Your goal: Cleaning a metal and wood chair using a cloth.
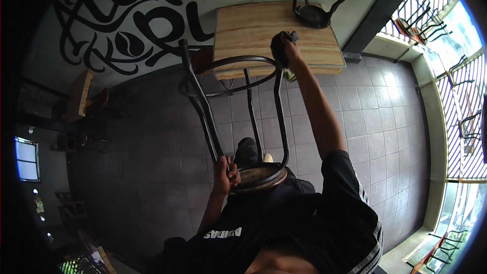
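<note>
A metal stool [284, 127] is tipped with its round wooden seat [256, 176] against my body and its dark legs and ring pointing away. My left hand [225, 174] is wrapped round a leg close to the seat. With my arm stretched out, my right hand [291, 53] grips a dark cloth [277, 49] at the far end of another leg. A yellowish-green bit [289, 74] hangs below that hand; I cannot tell whether it belongs to the cloth. The cloth covers that leg's tip.
Beyond the stool stands a wooden table [253, 25] with an upturned stool [313, 16] on it. A dark post [378, 15] rises beside it. Other upturned stools [421, 25] are along the windows at right. Another wooden table [78, 96] stands at left. Grey tiles [365, 116] cover the floor.
</note>
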A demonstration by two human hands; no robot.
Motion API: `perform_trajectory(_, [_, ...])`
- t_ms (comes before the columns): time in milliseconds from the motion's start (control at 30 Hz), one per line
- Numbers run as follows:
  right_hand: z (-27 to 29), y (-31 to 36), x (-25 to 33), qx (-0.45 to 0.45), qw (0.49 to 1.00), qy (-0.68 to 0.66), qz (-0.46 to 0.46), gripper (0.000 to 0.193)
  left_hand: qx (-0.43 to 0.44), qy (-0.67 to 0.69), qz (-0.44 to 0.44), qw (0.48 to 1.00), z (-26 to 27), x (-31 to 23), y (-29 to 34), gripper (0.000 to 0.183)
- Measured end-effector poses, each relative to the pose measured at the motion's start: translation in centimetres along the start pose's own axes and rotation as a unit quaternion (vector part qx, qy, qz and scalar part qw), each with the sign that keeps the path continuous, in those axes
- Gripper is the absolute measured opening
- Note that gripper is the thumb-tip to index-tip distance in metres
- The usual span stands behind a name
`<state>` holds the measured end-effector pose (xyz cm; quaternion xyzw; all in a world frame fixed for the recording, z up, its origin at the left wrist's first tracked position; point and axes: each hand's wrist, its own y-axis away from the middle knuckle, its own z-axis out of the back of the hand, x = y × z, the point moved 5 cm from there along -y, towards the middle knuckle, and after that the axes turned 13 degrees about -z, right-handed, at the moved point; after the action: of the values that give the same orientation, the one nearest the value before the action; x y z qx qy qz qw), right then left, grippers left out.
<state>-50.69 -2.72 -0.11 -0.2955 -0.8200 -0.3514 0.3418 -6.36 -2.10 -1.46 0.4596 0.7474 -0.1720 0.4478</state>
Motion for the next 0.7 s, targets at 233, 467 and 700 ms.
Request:
perform_trajectory(233, [-2.3, -0.6, 0.5, -0.077, 0.971, 0.227, 0.005, 0.034, -0.015, -0.005, 0.0, 1.0, 1.2, 0.2, 1.0, 0.041])
perform_trajectory(467, [-2.0, -1.1, -2.3, 0.149, 0.969, 0.061, -0.189, 0.035, -0.035, -0.008, -0.001, 0.999, 1.2, 0.3, 1.1, 0.041])
perform_trajectory(700, [0.7, 0.2, -1.0, -0.103, 0.94, 0.321, -0.043, 0.034, -0.045, -0.048, -0.014, 0.998, 0.4, 0.0, 1.2, 0.042])
